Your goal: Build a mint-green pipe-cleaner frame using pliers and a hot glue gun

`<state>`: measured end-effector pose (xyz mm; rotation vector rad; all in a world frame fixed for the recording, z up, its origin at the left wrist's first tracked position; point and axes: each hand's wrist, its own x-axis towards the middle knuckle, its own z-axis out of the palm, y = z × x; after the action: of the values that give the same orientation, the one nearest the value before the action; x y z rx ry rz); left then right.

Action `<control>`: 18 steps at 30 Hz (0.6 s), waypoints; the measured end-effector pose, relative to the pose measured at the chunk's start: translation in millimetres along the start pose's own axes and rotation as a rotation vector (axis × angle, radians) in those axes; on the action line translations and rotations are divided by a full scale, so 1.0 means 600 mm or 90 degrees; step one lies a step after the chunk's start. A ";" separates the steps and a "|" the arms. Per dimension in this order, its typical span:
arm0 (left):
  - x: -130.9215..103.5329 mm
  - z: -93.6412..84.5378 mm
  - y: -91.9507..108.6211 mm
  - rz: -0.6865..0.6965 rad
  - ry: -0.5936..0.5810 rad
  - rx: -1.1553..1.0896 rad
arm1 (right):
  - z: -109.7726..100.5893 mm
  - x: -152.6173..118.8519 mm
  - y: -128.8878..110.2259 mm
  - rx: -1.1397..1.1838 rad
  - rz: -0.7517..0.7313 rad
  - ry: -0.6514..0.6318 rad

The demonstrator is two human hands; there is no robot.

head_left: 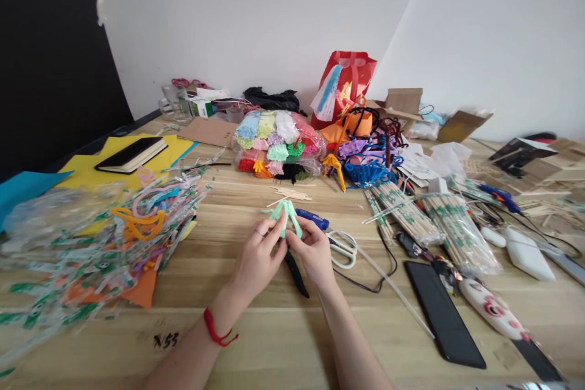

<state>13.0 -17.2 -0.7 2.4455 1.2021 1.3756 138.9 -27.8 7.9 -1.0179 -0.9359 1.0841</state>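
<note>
Between my two hands is a mint-green pipe cleaner shape, bent into several loops that meet at the top. My left hand pinches its left side with thumb and fingers. On the opposite side, my right hand grips the lower right loop. Below the hands lies a tool with dark green handles, its upper part hidden by my fingers. Just past my right hand are a blue glue gun or similar blue tool and white-handled scissors.
A bundle of coloured pipe cleaners sits at the back centre. Plastic wrappers pile up on the left, near a black notebook. Packs of wooden sticks, a black phone and cables occupy the right.
</note>
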 end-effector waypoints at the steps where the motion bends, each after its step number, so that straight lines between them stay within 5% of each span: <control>1: 0.000 0.000 0.000 0.001 0.002 0.000 | 0.000 0.000 0.001 0.000 -0.001 -0.002; 18: 0.001 -0.001 0.003 0.003 0.013 0.002 | -0.001 0.001 0.007 0.005 -0.003 -0.012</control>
<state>13.7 -18.1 1.1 2.4431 1.2051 1.4041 138.8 -26.9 3.9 -0.9999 -0.9473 1.0945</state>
